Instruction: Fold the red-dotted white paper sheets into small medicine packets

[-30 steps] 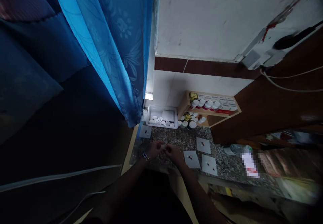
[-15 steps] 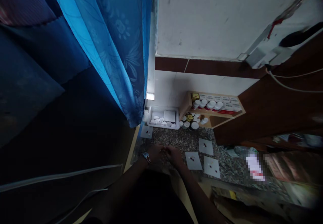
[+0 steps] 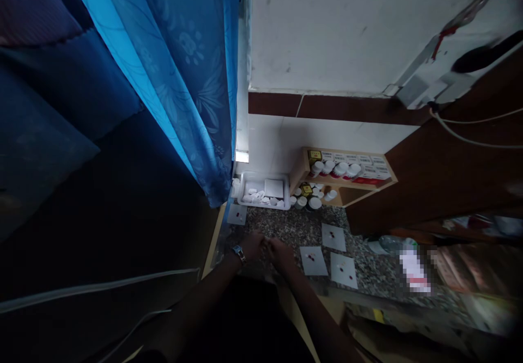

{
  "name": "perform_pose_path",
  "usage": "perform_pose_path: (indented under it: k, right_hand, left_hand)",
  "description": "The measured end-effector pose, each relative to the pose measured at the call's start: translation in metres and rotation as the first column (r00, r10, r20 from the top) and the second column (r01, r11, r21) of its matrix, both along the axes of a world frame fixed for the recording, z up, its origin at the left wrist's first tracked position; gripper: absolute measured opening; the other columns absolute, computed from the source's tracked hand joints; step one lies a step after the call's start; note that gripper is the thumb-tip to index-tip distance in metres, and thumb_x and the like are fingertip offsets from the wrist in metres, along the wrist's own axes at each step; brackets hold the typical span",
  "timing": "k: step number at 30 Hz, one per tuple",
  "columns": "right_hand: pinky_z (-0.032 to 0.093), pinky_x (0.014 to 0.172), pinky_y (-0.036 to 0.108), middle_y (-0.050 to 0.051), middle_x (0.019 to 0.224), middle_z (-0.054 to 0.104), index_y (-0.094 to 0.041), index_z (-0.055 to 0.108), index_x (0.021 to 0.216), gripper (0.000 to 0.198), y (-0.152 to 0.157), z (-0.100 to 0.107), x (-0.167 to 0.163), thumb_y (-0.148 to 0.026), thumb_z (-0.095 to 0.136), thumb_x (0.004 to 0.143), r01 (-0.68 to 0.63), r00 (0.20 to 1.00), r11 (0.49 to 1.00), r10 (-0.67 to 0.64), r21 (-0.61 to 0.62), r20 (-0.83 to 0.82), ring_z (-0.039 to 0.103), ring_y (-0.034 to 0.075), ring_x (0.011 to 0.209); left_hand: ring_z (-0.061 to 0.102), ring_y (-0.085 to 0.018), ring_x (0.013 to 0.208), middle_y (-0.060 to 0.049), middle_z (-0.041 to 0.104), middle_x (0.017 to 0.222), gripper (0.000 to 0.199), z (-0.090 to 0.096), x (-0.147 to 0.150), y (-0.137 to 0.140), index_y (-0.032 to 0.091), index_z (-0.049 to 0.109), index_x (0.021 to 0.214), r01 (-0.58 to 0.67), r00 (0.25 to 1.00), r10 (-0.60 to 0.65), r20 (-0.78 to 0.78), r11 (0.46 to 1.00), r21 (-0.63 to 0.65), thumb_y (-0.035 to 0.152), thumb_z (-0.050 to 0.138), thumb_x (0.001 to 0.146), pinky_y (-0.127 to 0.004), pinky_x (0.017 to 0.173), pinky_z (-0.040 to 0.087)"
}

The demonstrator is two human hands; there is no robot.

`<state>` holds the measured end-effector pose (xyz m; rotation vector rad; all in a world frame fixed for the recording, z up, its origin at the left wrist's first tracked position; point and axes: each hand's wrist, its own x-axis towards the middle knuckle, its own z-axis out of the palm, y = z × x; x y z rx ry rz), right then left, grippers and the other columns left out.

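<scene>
The left hand (image 3: 252,246) and right hand (image 3: 281,254) are close together, fingers curled; whether they pinch anything small cannot be told. Three papers (image 3: 314,265) at three to four o'clock and another paper (image 3: 233,218) at ten lie flat with pills (image 3: 332,235), so four seem laid out, none folded; what is left does not show. At twelve sits a tray (image 3: 241,189) of white pieces (image 3: 257,195).

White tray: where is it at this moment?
In the head view, the white tray sits on the counter beyond the left hand, just left of the wooden shelf.

Left hand (image 3: 251,246), right hand (image 3: 281,255) close together, fingers curled; forearms (image 3: 309,296) angled inward
</scene>
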<state>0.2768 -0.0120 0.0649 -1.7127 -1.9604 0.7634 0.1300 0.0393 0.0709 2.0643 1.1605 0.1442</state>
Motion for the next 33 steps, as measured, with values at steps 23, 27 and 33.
perform_pose_path:
  k: [23,27,33]
  right_hand:
    - [0.036,0.060,0.022,0.005,0.081,0.061,-0.025,0.064,0.096,0.023,0.003,-0.004,0.011,-0.030,0.043,0.087,-0.076,0.994,0.967,0.054,0.244,0.095,0.056,0.015,0.070]
    - [0.034,0.059,0.022,0.005,0.080,0.061,-0.024,0.064,0.095,0.022,0.004,0.004,0.014,-0.029,0.045,0.086,-0.120,0.985,0.964,0.086,0.237,0.147,0.055,0.014,0.070]
    - [0.034,0.060,0.021,0.003,0.080,0.058,-0.023,0.063,0.084,0.018,0.009,0.007,0.017,-0.026,0.046,0.084,-0.120,0.990,0.977,0.105,0.178,0.089,0.053,0.013,0.070]
  left_hand:
    - [0.037,-0.007,0.049,0.007,0.044,0.049,0.014,0.012,-0.002,0.020,0.011,0.056,0.057,-0.166,0.965,0.223,0.138,0.927,-0.336,0.021,0.062,0.063,-0.019,0.048,0.026]
    - [0.037,-0.006,0.046,0.007,0.043,0.046,0.016,0.011,-0.002,0.024,0.011,0.056,0.055,-0.141,0.970,0.204,0.132,0.916,-0.374,0.023,0.062,0.063,-0.019,0.046,0.025]
    - [0.045,-0.008,0.053,0.004,0.053,0.056,0.011,0.000,0.000,0.021,0.010,0.062,0.067,-0.184,0.958,0.238,0.162,0.939,-0.290,0.021,0.063,0.063,-0.018,0.050,0.033]
